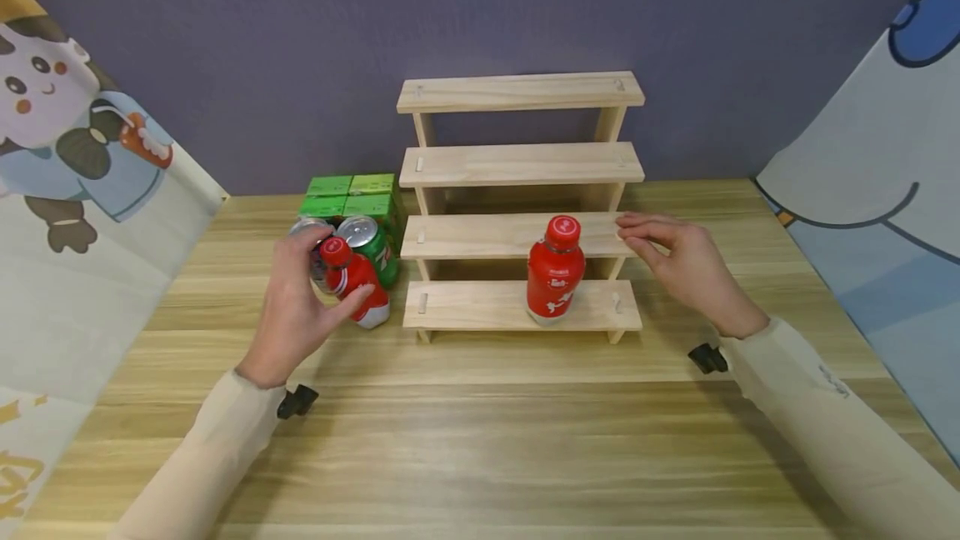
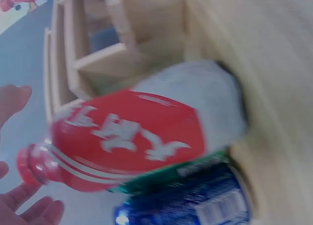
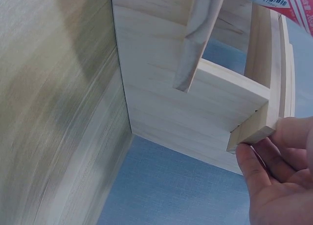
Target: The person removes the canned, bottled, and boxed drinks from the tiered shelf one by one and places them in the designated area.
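Observation:
My left hand (image 1: pixel 295 290) is spread about a red bottle (image 1: pixel 352 280) with a red cap and whitish lower part. In the left wrist view the thumb stands off from this bottle (image 2: pixel 132 137), and the fingers are near its cap; whether they touch is unclear. Behind it are a green can (image 1: pixel 363 240) and a blue can (image 2: pixel 195 200), the latter partly covered by the hand in the head view. My right hand (image 1: pixel 678 261) pinches the right end of a board on the wooden tiered shelf (image 1: pixel 480 237). Another red bottle (image 1: pixel 555 273) stands upright on the lowest tier.
Green boxes (image 1: pixel 367 205) sit behind the cans, left of the shelf. A dark wall (image 1: pixel 517 7) rises behind the shelf. The wood-grain table (image 1: pixel 480 432) stretches out in front, with cartoon-printed panels at both sides.

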The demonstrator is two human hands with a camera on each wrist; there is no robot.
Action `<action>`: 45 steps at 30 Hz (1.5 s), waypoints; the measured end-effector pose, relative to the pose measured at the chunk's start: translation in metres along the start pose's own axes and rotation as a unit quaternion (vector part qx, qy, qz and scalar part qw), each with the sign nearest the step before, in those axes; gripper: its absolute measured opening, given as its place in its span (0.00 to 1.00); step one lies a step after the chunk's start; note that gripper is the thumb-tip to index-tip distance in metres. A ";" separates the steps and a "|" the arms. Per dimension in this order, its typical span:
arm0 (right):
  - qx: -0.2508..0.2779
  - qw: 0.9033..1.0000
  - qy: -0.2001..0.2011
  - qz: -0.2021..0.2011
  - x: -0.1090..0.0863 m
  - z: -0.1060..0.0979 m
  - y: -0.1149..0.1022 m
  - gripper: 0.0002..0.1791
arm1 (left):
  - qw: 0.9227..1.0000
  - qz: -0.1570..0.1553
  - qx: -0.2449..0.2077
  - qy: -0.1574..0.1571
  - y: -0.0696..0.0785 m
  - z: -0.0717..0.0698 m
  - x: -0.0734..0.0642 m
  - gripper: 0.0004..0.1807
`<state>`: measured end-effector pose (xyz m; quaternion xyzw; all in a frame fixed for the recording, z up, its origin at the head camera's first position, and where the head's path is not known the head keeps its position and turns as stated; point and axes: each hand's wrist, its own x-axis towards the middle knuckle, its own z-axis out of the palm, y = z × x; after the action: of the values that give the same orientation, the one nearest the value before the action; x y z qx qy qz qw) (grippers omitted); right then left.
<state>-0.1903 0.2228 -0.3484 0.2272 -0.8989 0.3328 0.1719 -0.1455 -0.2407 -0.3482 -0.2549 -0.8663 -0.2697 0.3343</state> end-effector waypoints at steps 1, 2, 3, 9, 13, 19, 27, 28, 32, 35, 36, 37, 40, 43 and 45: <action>0.000 1.000 0.001 0.000 0.000 0.000 0.000 0.10 | 1.000 0.013 0.001 0.008 0.002 -0.001 0.003 0.45; 0.000 1.000 0.001 -0.001 0.000 0.000 0.000 0.10 | 1.000 0.024 0.001 0.014 0.005 -0.002 0.006 0.44; -0.001 1.000 0.002 -0.001 0.000 0.000 0.000 0.10 | 0.999 0.034 0.001 0.017 0.008 -0.003 0.009 0.44; -0.002 1.000 0.006 -0.003 0.000 0.000 0.000 0.09 | 0.997 0.072 -0.019 0.009 0.039 0.000 0.028 0.40; 0.003 1.000 0.006 -0.001 0.000 0.000 0.000 0.09 | 0.994 0.094 -0.048 -0.021 0.057 0.013 0.039 0.35; 0.008 1.000 0.004 0.000 -0.001 0.001 0.002 0.10 | 0.988 0.092 -0.101 -0.072 0.083 0.038 0.057 0.33; 0.005 1.000 0.003 -0.004 0.000 0.000 0.003 0.10 | 0.972 0.130 -0.152 -0.121 0.116 0.071 0.084 0.36; 0.000 1.000 0.001 -0.003 0.001 0.000 0.003 0.09 | 0.971 0.134 -0.157 -0.124 0.120 0.074 0.087 0.36; -0.014 1.000 -0.006 -0.004 0.006 -0.001 0.002 0.09 | 0.965 0.146 -0.175 -0.129 0.129 0.085 0.096 0.34; -0.017 1.000 -0.014 0.000 0.009 -0.003 0.000 0.09 | 0.962 0.153 -0.185 -0.130 0.134 0.090 0.100 0.31; -0.017 1.000 -0.017 0.006 0.010 -0.003 0.000 0.09 | 0.961 0.156 -0.188 -0.131 0.135 0.092 0.101 0.30; -0.015 1.000 -0.021 0.013 0.010 -0.004 0.000 0.09 | 0.960 0.157 -0.189 -0.132 0.136 0.093 0.102 0.30; -0.009 0.999 -0.031 0.031 0.010 -0.005 0.000 0.10 | 0.961 0.155 -0.181 -0.142 0.139 0.096 0.102 0.30; -0.002 0.999 -0.034 0.036 0.010 -0.005 -0.001 0.11 | 0.963 0.144 -0.161 -0.160 0.142 0.097 0.100 0.32; 0.000 0.999 -0.032 0.034 0.010 -0.006 -0.001 0.11 | 0.964 0.133 -0.151 -0.176 0.143 0.098 0.099 0.34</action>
<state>-0.1974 0.2226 -0.3391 0.2072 -0.9111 0.3310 0.1317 -0.1639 -0.0481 -0.2965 -0.4587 -0.8190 -0.3011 0.1676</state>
